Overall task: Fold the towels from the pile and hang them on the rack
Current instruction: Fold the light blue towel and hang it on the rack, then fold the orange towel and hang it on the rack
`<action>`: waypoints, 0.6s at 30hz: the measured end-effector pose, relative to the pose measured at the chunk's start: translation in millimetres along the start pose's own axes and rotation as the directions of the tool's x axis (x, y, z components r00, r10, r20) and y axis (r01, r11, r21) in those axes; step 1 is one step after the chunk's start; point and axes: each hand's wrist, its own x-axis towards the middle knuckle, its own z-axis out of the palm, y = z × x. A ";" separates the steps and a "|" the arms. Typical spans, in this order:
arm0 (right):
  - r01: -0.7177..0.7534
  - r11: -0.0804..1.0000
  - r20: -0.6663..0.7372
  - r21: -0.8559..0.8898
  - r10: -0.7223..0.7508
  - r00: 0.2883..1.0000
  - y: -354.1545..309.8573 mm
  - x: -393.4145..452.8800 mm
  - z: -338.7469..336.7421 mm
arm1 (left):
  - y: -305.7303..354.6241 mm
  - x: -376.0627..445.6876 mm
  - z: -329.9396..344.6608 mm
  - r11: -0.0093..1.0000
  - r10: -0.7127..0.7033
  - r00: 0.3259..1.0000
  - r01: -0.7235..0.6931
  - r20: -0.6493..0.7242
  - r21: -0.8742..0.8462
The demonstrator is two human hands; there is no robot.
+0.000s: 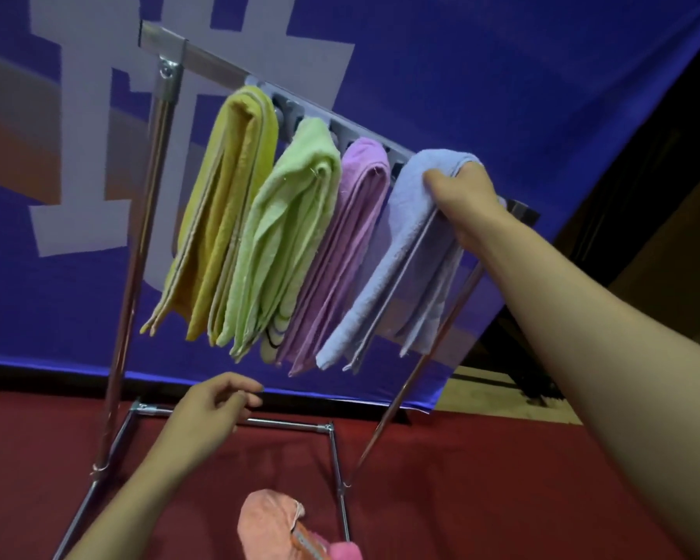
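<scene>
**Four towels on the rack**

Hanging folded across the rack (203, 62), centre frame: yellow, green, pink, lilac towel (401, 252). Right hand (467, 200) gripping the lilac towel's top; left hand (215, 406) loosely curled, holding nothing. Bottom centre: two-piece pile (271, 527).

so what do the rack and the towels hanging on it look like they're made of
Rack: looks like polished metal tubing, shiny with long bright glints, joined by metal clamps.
Towels, such as the yellow towel and the lavender towel that the right hand holds: soft matte cloth with a fuzzy nap, probably terry or microfibre.
</scene>
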 end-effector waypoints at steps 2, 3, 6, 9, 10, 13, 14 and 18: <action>-0.007 1.000 0.005 -0.026 0.008 1.000 4.3 -0.6 6.5 | -3.9 -1.4 3.0 0.998 0.020 1.000 -0.021 0.015 0.061; -0.012 1.000 0.014 -0.021 0.013 1.000 8.2 0.3 9.0 | -5.0 -2.6 4.2 0.995 0.032 0.999 -0.034 0.022 0.096; -0.033 0.999 0.033 -0.031 0.034 0.999 21.4 -0.8 9.5 | -7.6 -5.3 6.6 0.989 0.039 0.998 -0.045 0.050 0.143; 0.048 0.989 0.059 -0.140 -0.040 0.997 32.6 -8.1 7.2 | -8.8 -6.1 8.4 0.979 0.044 0.994 -0.063 0.097 0.194; 0.064 0.984 0.071 -0.166 -0.053 0.996 34.9 -12.0 7.1 | -8.0 -6.6 9.1 0.976 0.052 0.992 -0.075 0.115 0.206; 0.038 0.978 0.085 -0.206 -0.021 0.996 44.0 -19.2 7.5 | -5.3 -8.7 11.9 0.966 0.073 0.986 -0.108 0.152 0.237; 0.010 0.981 0.110 -0.196 0.012 0.994 47.2 -22.9 7.7 | -4.8 -9.9 12.7 0.961 0.074 0.984 -0.113 0.159 0.252; 0.020 0.991 0.271 -0.132 0.017 0.962 75.4 -51.6 16.0 | -5.5 -16.9 14.3 0.936 0.085 0.973 -0.151 0.213 0.317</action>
